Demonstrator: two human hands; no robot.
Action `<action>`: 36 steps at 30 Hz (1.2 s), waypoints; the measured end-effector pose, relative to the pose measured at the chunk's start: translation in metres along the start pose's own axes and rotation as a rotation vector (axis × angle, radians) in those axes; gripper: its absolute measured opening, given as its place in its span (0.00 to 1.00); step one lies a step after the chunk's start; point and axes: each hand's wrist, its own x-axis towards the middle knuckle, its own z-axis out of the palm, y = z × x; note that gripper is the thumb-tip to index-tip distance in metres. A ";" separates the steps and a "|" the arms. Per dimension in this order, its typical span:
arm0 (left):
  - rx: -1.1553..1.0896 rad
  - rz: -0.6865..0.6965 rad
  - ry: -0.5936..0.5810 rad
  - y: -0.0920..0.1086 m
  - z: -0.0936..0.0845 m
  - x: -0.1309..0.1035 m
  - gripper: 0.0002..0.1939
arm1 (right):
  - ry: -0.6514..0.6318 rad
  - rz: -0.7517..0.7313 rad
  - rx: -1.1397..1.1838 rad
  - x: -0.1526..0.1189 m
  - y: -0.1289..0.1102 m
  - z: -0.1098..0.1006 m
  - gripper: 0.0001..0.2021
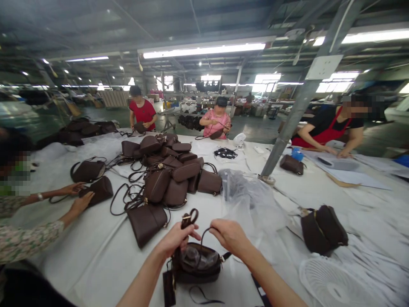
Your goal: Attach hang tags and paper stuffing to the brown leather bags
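A small dark brown handbag (pixel 200 277) stands unzipped on the table in front of me, clear plastic stuffing (pixel 191 256) showing in its opening. My left hand (pixel 175 239) is closed around a brown strap (pixel 191 216) with a gold buckle, its loop rising above the fingers. Between the closed fingers of my right hand (pixel 232 237) is the end of a thin dark cord (pixel 202 243), which runs down into the bag's opening. A dark tag-like flap (pixel 169 290) hangs at the bag's left side. A loose thin black strip (pixel 204 301) lies in front of the bag.
Brown handbags (pixel 166 175) lie heaped beyond my hands, beside crumpled clear plastic (pixel 246 196). A white basket (pixel 335 281) and another dark bag (pixel 324 230) lie right. A grey post (pixel 294 98) rises from the table. At left, a co-worker's hands (pixel 79 202) hold a bag; several other people work around the table.
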 end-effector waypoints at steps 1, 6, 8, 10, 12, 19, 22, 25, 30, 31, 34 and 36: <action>0.069 -0.024 -0.066 0.000 0.013 0.000 0.15 | 0.005 -0.008 -0.003 0.006 -0.007 -0.002 0.10; 0.248 -0.121 -0.115 -0.003 0.033 0.002 0.12 | 0.011 0.034 -0.065 0.017 -0.021 -0.003 0.13; 0.369 -0.167 -0.138 -0.003 0.031 0.002 0.11 | 0.025 -0.004 -0.135 0.013 -0.023 0.000 0.30; 0.548 -0.194 -0.162 0.000 0.031 0.002 0.08 | 0.000 -0.135 -0.203 0.008 -0.027 0.002 0.33; 0.678 -0.183 -0.197 0.005 0.034 0.002 0.06 | -0.046 -0.262 -0.246 0.003 -0.032 0.004 0.20; 0.578 0.067 -0.346 -0.005 0.023 -0.005 0.14 | -0.050 -0.016 -0.262 -0.018 -0.022 0.025 0.08; 0.548 0.011 -0.272 -0.032 0.011 -0.007 0.18 | -0.006 0.024 -0.129 -0.040 -0.010 0.044 0.08; 0.450 -0.101 -0.189 -0.053 0.000 -0.007 0.23 | 0.176 0.103 0.108 -0.076 0.014 0.064 0.19; 0.215 -0.132 0.029 -0.056 -0.009 0.004 0.25 | 0.181 0.830 0.167 -0.157 0.082 0.099 0.17; 0.183 -0.124 0.066 -0.055 -0.009 0.006 0.25 | 0.145 0.861 0.170 -0.170 0.094 0.107 0.16; 0.143 -0.110 0.129 -0.050 -0.004 0.009 0.26 | 0.064 0.861 0.184 -0.183 0.117 0.127 0.13; 0.150 -0.117 0.143 -0.049 0.001 0.008 0.26 | 0.049 0.857 0.170 -0.172 0.130 0.137 0.13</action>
